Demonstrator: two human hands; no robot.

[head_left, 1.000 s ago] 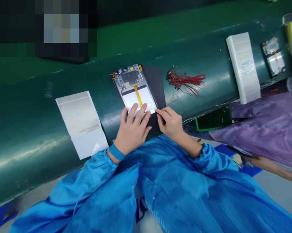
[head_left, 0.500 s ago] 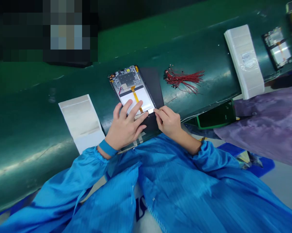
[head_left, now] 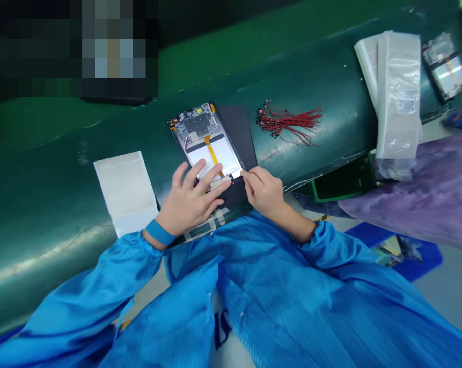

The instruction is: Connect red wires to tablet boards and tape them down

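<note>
An opened tablet (head_left: pixel 225 153) lies on a black mat (head_left: pixel 240 134), with its circuit board (head_left: pixel 197 124) and an orange ribbon cable (head_left: pixel 212 153) exposed. My left hand (head_left: pixel 190 191) rests over its lower left part, fingers spread. At the lower right corner, my right hand (head_left: pixel 263 186) is closed in a pinch. A small white piece (head_left: pixel 236 174) shows right beside those fingertips; whether they grip it or the tablet's edge, I cannot tell. To the right is a bundle of red and black wires (head_left: pixel 290 122).
White sheets (head_left: pixel 127 189) lie left of me on the green bench (head_left: pixel 42 204). Toward the right are a stack of white strips (head_left: pixel 399 97) and another opened tablet (head_left: pixel 447 69). A person's purple sleeve (head_left: pixel 418 197) and a green bin (head_left: pixel 342 184) are at the bench's edge.
My left hand has slid slightly left and down, uncovering more of the tablet's bottom edge. My right pinch stays at the corner. On the right, a strip has shifted off the white stack.
</note>
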